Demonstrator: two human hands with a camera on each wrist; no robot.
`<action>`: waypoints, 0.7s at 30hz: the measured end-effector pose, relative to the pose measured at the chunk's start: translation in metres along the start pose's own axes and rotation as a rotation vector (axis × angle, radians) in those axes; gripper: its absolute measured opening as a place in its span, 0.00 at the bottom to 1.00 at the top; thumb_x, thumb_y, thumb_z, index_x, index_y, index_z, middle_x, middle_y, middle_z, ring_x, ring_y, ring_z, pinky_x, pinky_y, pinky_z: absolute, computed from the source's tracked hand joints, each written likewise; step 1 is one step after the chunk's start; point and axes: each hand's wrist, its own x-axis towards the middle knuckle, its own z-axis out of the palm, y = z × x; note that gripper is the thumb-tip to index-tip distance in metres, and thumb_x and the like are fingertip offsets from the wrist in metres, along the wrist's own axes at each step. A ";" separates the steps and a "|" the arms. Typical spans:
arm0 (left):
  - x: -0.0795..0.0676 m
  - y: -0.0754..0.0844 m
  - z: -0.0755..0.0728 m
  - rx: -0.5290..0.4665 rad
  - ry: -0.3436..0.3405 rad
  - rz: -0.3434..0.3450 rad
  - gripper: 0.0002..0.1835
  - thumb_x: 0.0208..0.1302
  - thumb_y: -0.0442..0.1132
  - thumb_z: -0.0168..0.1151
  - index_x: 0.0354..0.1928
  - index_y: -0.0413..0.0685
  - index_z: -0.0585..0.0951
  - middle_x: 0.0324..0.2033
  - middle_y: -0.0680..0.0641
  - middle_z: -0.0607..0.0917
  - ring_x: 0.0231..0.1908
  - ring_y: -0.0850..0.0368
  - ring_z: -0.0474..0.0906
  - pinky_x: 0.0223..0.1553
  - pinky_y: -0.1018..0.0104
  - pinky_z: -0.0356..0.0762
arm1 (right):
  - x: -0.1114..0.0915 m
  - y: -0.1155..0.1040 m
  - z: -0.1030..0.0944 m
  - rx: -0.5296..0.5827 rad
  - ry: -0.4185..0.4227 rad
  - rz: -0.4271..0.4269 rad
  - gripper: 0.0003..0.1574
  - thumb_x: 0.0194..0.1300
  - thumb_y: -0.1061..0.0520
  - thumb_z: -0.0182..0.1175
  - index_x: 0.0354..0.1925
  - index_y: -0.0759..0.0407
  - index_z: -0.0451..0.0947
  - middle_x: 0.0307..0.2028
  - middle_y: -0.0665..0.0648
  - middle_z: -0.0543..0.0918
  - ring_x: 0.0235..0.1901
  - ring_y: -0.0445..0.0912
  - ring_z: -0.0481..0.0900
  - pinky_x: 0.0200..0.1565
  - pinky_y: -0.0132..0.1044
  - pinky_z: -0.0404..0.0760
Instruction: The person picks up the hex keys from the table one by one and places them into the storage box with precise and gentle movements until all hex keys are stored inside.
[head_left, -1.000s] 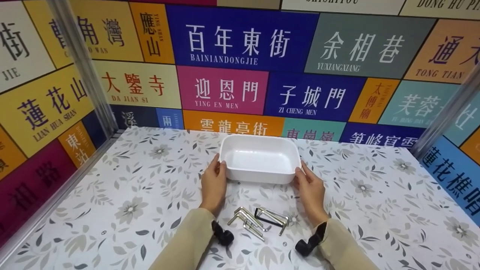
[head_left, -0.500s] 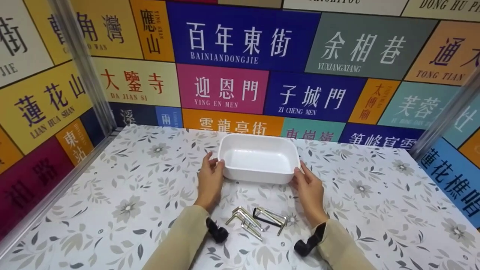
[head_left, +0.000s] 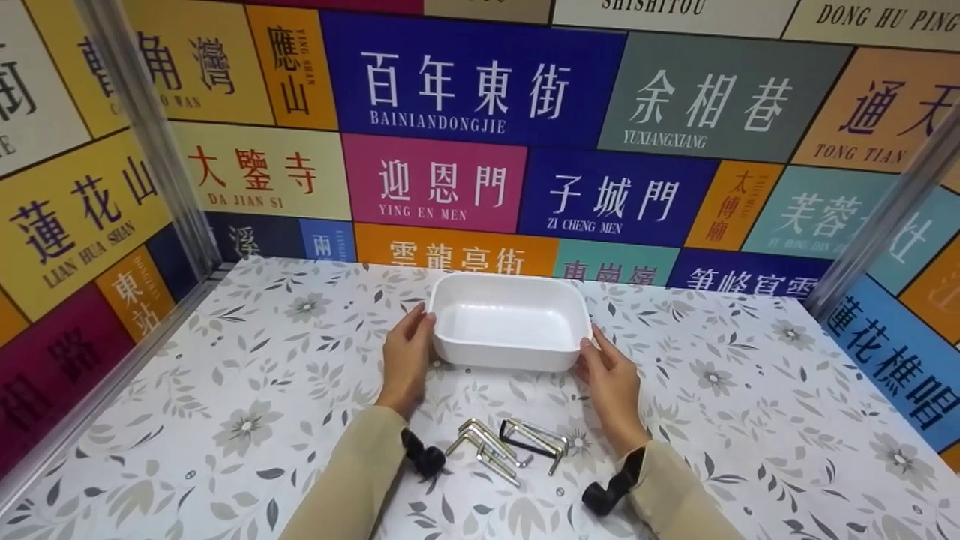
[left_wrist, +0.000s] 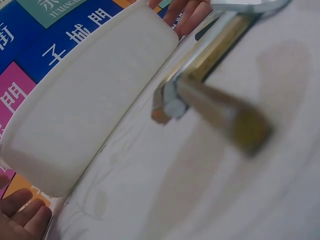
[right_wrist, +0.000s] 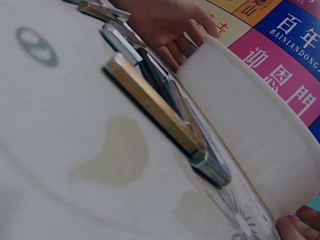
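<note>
A white rectangular plastic box (head_left: 510, 358) stands upright on the table with nothing inside. At its left end is my left hand (head_left: 407, 360), thumb tip right at the edge and loosely bent fingers a little away from the wall. My right hand (head_left: 613, 382) grips the near right corner, thumb in front and fingers along the end. Several L-shaped hex keys (head_left: 484, 448), brass-coloured and silver, lie in a loose group between my forearms. Among them a black hex key (head_left: 525, 444) shows. In the right wrist view, the left hand (right_wrist: 160, 30) shows beyond the box.
A white tablecloth (head_left: 247, 427) with grey leaves and flowers covers the table. Colourful sign panels (head_left: 480, 90) rise behind it, with upright posts at the corners. A small black camera (head_left: 424, 454) sits on my left wrist, another camera (head_left: 607, 491) on my right.
My left hand has eased slightly outward from the box's left end. The right hand keeps its place at the corner. The whole view has shifted a little; box and hex keys stay put.
</note>
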 end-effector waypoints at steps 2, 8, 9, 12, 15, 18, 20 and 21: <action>0.001 0.001 -0.001 -0.034 -0.011 -0.008 0.30 0.73 0.51 0.53 0.73 0.51 0.70 0.71 0.45 0.74 0.72 0.48 0.68 0.76 0.54 0.61 | 0.000 0.000 0.001 -0.001 0.004 -0.004 0.34 0.75 0.42 0.55 0.75 0.46 0.65 0.71 0.58 0.72 0.56 0.53 0.85 0.52 0.29 0.83; 0.005 0.001 -0.005 -0.138 -0.087 -0.049 0.30 0.73 0.48 0.52 0.74 0.50 0.68 0.72 0.44 0.73 0.67 0.47 0.75 0.72 0.54 0.69 | -0.001 0.000 0.002 0.006 -0.008 0.008 0.35 0.75 0.41 0.55 0.75 0.45 0.65 0.72 0.58 0.71 0.57 0.53 0.84 0.53 0.30 0.83; 0.006 0.001 -0.006 -0.143 -0.098 -0.051 0.30 0.73 0.47 0.52 0.74 0.50 0.69 0.72 0.45 0.73 0.66 0.47 0.76 0.71 0.54 0.70 | -0.002 0.000 0.003 0.006 -0.015 0.010 0.35 0.75 0.41 0.55 0.75 0.45 0.64 0.72 0.57 0.71 0.58 0.52 0.84 0.54 0.30 0.83; 0.007 0.000 -0.007 -0.151 -0.115 -0.035 0.29 0.72 0.45 0.53 0.73 0.49 0.70 0.71 0.45 0.73 0.65 0.47 0.77 0.69 0.54 0.73 | -0.003 -0.001 0.003 -0.005 -0.030 0.006 0.36 0.75 0.40 0.54 0.75 0.45 0.63 0.72 0.56 0.71 0.59 0.51 0.83 0.55 0.30 0.82; 0.009 0.001 -0.006 -0.156 -0.116 -0.015 0.28 0.71 0.43 0.55 0.72 0.47 0.72 0.70 0.43 0.75 0.65 0.46 0.77 0.68 0.54 0.74 | -0.003 -0.002 0.003 -0.010 -0.034 -0.006 0.36 0.75 0.39 0.54 0.76 0.46 0.63 0.71 0.56 0.73 0.59 0.51 0.83 0.55 0.30 0.82; 0.010 0.000 -0.004 -0.173 -0.130 -0.018 0.28 0.70 0.41 0.56 0.71 0.45 0.73 0.69 0.42 0.76 0.65 0.46 0.77 0.67 0.56 0.75 | -0.002 -0.001 0.002 -0.005 -0.023 -0.003 0.35 0.75 0.41 0.54 0.75 0.46 0.64 0.70 0.56 0.75 0.59 0.51 0.83 0.55 0.30 0.82; 0.010 0.000 -0.003 -0.182 -0.146 -0.035 0.28 0.70 0.40 0.56 0.71 0.45 0.72 0.69 0.42 0.76 0.64 0.45 0.78 0.66 0.56 0.76 | -0.002 0.000 0.001 -0.006 -0.018 0.005 0.35 0.75 0.41 0.54 0.75 0.45 0.64 0.70 0.56 0.75 0.58 0.51 0.84 0.56 0.30 0.82; 0.011 0.000 -0.003 -0.177 -0.153 -0.041 0.28 0.71 0.41 0.55 0.71 0.45 0.72 0.70 0.42 0.75 0.65 0.46 0.78 0.66 0.56 0.76 | -0.002 0.000 0.001 -0.002 -0.017 0.010 0.35 0.75 0.41 0.55 0.75 0.45 0.64 0.70 0.56 0.74 0.59 0.51 0.83 0.56 0.30 0.82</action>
